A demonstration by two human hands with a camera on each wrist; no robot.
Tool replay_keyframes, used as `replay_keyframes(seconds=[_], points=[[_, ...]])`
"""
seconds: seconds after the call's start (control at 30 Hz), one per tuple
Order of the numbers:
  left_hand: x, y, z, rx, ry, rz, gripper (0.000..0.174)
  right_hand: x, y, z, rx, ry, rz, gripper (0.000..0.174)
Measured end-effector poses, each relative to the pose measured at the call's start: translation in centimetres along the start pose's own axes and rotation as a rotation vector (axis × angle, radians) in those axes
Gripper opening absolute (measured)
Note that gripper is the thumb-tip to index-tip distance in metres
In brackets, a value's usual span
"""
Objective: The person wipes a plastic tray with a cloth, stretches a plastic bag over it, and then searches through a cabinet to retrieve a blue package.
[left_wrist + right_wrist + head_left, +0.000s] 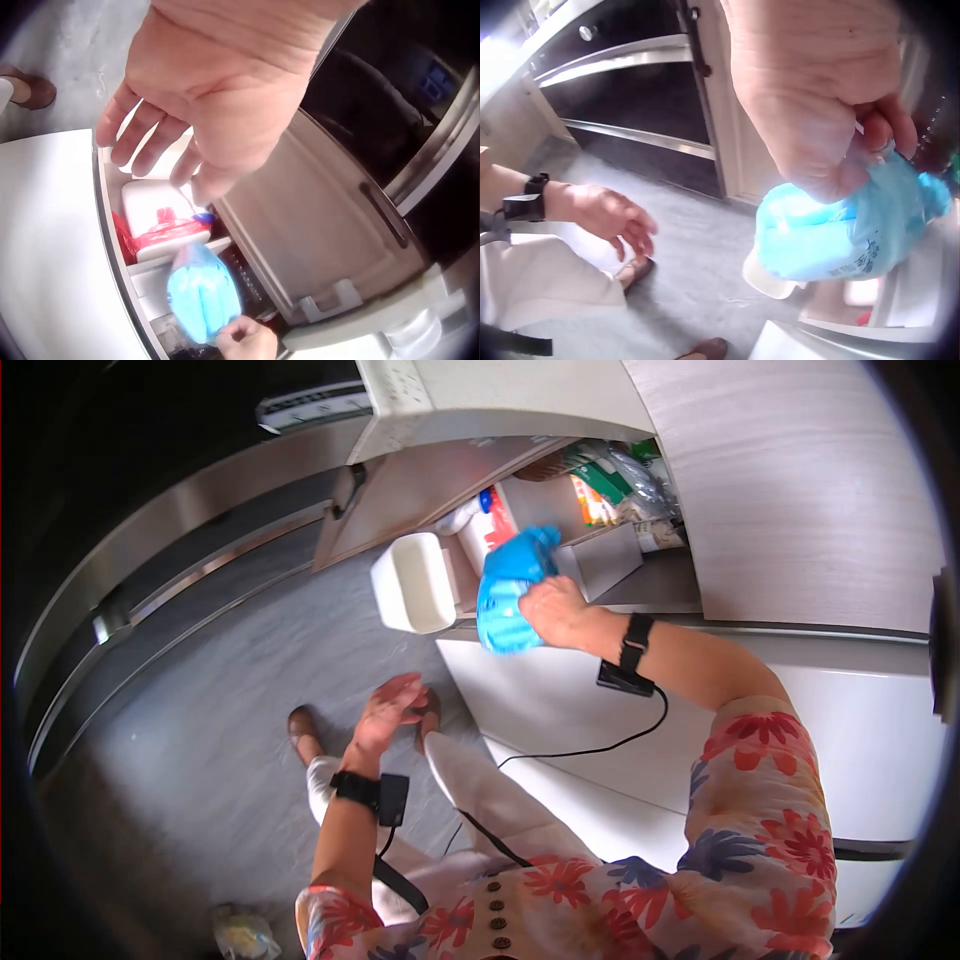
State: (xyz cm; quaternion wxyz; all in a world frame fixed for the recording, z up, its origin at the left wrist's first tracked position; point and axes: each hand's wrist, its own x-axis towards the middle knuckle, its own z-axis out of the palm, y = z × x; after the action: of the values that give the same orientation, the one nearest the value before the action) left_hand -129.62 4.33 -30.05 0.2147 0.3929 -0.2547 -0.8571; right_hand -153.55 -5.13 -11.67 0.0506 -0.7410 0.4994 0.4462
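Note:
A blue plastic package [508, 600] hangs above the open cabinet, pinched at its edge by the right hand [560, 612]. In the right wrist view the fingers of the right hand [825, 97] curl round the top of the blue package [832, 232], which has dark print. The left hand [388, 712] is held over the floor, holding nothing. Seen from the left wrist, the fingers of the left hand [210, 105] are spread and loosely bent, with the blue package [202, 296] beyond them.
A white bin [426, 582] hangs beside the cabinet opening. The cabinet door [300, 217] stands open. Inside are a white and red package [161, 217], a white divider box [608, 560] and green and clear bags [640, 480]. A bag [245, 932] lies on the floor.

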Motion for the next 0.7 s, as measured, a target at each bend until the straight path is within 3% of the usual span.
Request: replay_keyframes(seconds=[0.07, 0.1, 0.17, 0.2, 0.27, 0.3, 0.37, 0.47, 0.57, 0.63, 0.7], points=[[-0.8, 0.6, 0.4, -0.166, -0.053, -0.167, 0.074, -2.5, -2.4, -1.4, 0.06, 0.013, -0.092, 0.016], [-1.5, 0.7, 0.2, -0.165, -0.023, -0.183, 0.074, -3.9, -4.0, -1.6, 0.137, 0.096, -0.162, 0.013], [-3.6, 0.6, 0.0, -0.362, -0.354, -0.422, 0.088, -7.0, -7.1, -3.2, 0.239, 0.165, -0.261, 0.009], [-5.4, 0.8, 0.6, -0.372, -0.325, -0.439, 0.088, -9.0, -8.3, -5.2, 0.29, 0.186, -0.313, 0.01], [-8.1, 1.4, 2.1, -0.654, -0.454, -0.258, 0.09, -12.0, -10.7, -7.1, 0.354, 0.21, -0.383, 0.012], [-9.2, 2.4, 2.6, -0.804, -0.415, -0.231, 0.081, -13.4, -11.5, -7.6, 0.4, 0.252, -0.45, 0.011], [-10.1, 3.2, 2.4, -0.789, -0.309, -0.25, 0.076, -15.4, -12.5, -8.1, 0.45, 0.308, -0.523, 0.01], [-11.1, 5.4, 1.2, -0.827, -0.188, -0.263, 0.066, -17.6, -13.2, -8.1, 0.469, 0.227, -0.588, 0.011], [-13.4, 9.1, 0.7, -0.592, -0.094, 0.039, 0.065, -17.9, -12.1, -5.8, 0.661, 0.218, -0.58, 0.009], [-15.1, 10.3, 0.5, -0.436, -0.045, 0.135, 0.069, -17.2, -10.1, -5.3, 1.051, 0.371, -0.418, 0.009], [-17.4, 10.9, 0.7, -0.355, -0.009, 0.166, 0.071, -16.1, -7.9, -5.7, 1.242, 0.542, -0.245, 0.008]])
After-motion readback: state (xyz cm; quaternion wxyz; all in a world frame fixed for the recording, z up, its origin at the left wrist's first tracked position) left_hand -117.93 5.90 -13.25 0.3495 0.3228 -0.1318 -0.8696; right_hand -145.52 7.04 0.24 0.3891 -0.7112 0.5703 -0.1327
